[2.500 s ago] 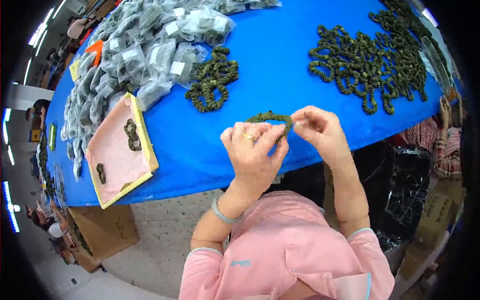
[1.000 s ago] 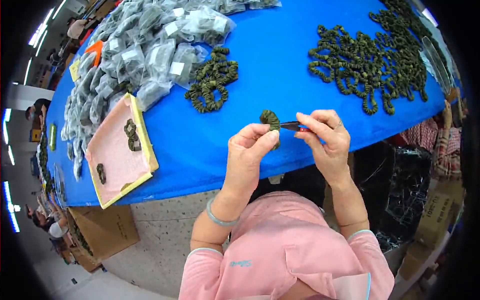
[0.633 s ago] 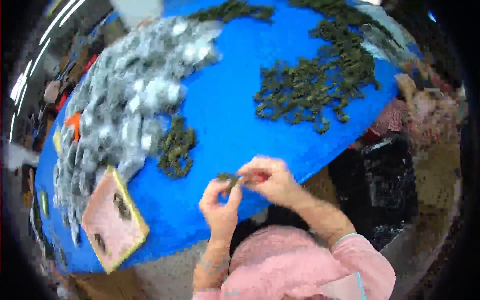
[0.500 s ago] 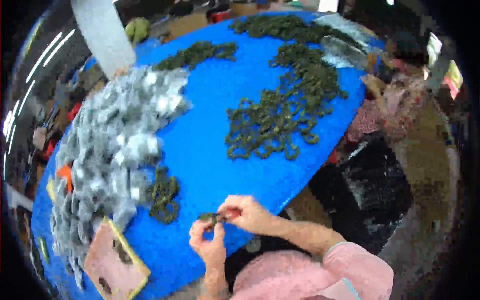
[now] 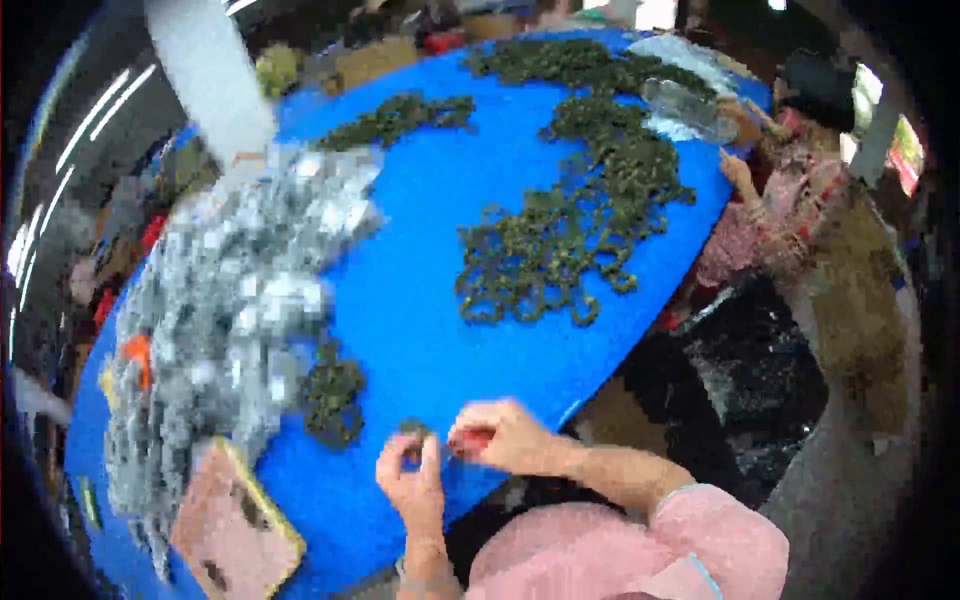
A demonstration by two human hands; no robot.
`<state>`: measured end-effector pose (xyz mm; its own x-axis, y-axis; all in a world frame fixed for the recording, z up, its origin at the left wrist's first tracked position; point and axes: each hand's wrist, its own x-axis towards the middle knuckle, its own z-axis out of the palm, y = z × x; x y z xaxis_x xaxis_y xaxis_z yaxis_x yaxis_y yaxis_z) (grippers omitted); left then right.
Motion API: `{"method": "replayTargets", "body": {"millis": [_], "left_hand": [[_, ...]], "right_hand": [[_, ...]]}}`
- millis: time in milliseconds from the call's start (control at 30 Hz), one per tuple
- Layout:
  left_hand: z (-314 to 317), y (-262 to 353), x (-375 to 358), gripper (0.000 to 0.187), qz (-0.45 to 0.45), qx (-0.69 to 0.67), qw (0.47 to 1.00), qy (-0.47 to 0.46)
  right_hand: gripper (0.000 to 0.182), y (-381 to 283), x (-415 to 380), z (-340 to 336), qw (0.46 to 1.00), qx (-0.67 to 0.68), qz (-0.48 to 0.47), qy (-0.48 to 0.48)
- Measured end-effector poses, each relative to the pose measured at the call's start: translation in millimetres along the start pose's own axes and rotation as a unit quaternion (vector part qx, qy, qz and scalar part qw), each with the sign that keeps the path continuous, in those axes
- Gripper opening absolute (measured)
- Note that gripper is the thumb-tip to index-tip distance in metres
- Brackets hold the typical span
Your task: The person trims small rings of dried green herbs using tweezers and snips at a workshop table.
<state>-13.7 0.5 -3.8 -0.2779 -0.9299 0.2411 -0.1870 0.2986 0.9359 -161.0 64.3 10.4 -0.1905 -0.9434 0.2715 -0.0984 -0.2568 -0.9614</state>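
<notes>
Beyond the left hand (image 5: pixel 412 488), green loops (image 5: pixel 334 397), grey packets (image 5: pixel 215 300)

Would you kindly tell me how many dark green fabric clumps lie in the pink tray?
2: an upper dark green fabric clump beside the right rim of the pink tray, and a lower clump towards its left. Blur and the picture's bottom edge may hide others.

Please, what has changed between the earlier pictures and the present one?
The view has turned up and right, so the pink tray appears lower. The right hand, holding red-handled snips not visible at first, has moved slightly away from the left hand. No release is visible. The left hand still pinches a dark green scrunchie; plastic bags and loose scrunchies stay on the blue table.
</notes>
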Motion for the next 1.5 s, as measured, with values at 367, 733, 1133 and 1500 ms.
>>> {"method": "replayTargets", "body": {"millis": [367,733,1133,1500], "left_hand": [[-9,11,-5,0.009,-0.221,-0.366,0.902,-0.051],[2,5,-5,0.013,-0.069,-0.131,0.984,-0.098],[-68,-59,56,0.029,0.206,0.541,0.813,0.055],[-9,-6,18,0.021,-0.251,-0.526,0.812,-0.031]], "right_hand": [[0.036,2,1,-11,0.984,-0.161,-0.053,0.061],[0.020,-4,8,-11,0.991,-0.096,0.083,0.029],[0.035,20,31,-77,0.950,-0.163,0.055,0.262],[0.019,4,26,-15,0.981,0.087,0.158,0.077]]}}
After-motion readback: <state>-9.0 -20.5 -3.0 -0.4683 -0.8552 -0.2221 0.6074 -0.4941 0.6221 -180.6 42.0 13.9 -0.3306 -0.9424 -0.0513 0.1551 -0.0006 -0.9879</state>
